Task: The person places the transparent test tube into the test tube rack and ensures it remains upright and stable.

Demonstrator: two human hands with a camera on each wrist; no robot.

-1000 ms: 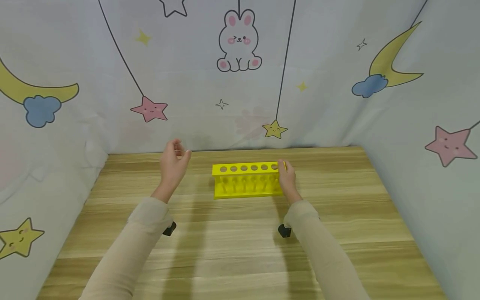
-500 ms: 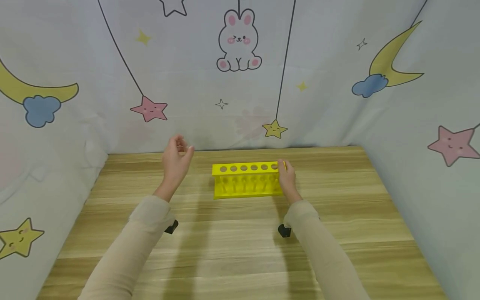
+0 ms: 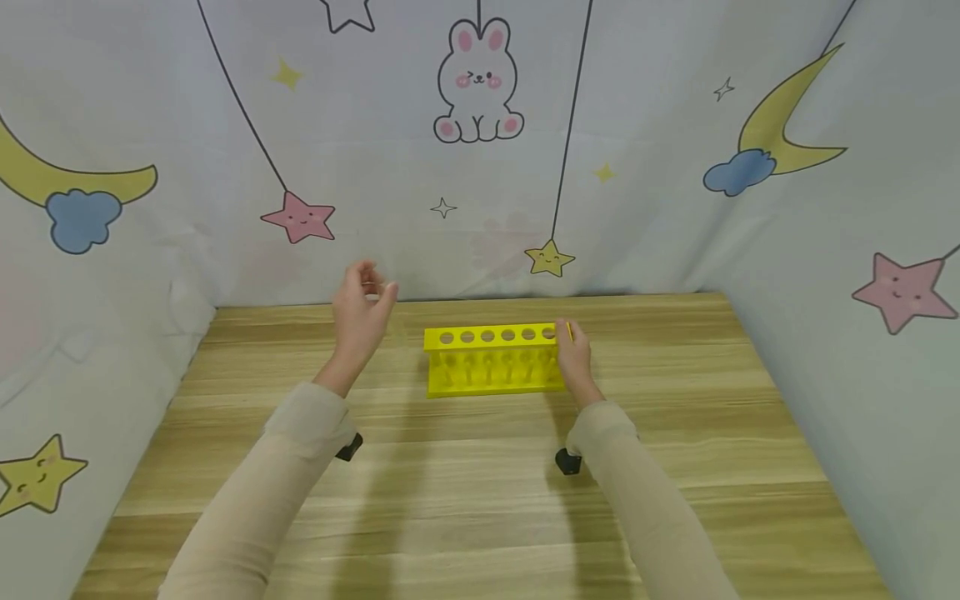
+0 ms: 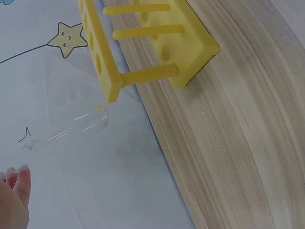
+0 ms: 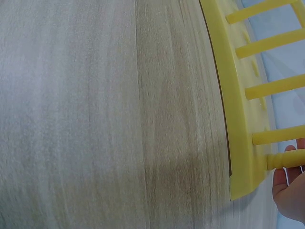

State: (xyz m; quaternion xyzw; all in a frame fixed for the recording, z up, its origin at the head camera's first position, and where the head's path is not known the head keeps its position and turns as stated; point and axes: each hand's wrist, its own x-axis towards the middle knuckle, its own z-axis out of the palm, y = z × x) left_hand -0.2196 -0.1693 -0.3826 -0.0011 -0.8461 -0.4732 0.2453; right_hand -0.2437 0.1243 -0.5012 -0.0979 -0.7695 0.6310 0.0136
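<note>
A yellow test tube rack (image 3: 498, 347) with a row of round holes and pegs stands upright on the table. My right hand (image 3: 573, 354) grips its right end, with the fingers (image 5: 291, 191) around the end post in the right wrist view. Left of the rack, my left hand (image 3: 362, 312) is raised, and its thumb and fingertips pinch a clear test tube (image 4: 78, 129). Tilted, the tube points with its rounded end toward the rack's left end in the left wrist view, apart from it. Against the pale backdrop the tube is barely visible in the head view.
The wood-grain table (image 3: 480, 500) runs back to a white cloth (image 3: 375, 167) printed with stars, moons and a rabbit. Cloth also closes off both sides. A small black device (image 3: 348, 447) sits at each sleeve cuff.
My left hand has moved slightly right and up, carrying the test tube nearer the rack. My right hand and the rack have stayed in place.
</note>
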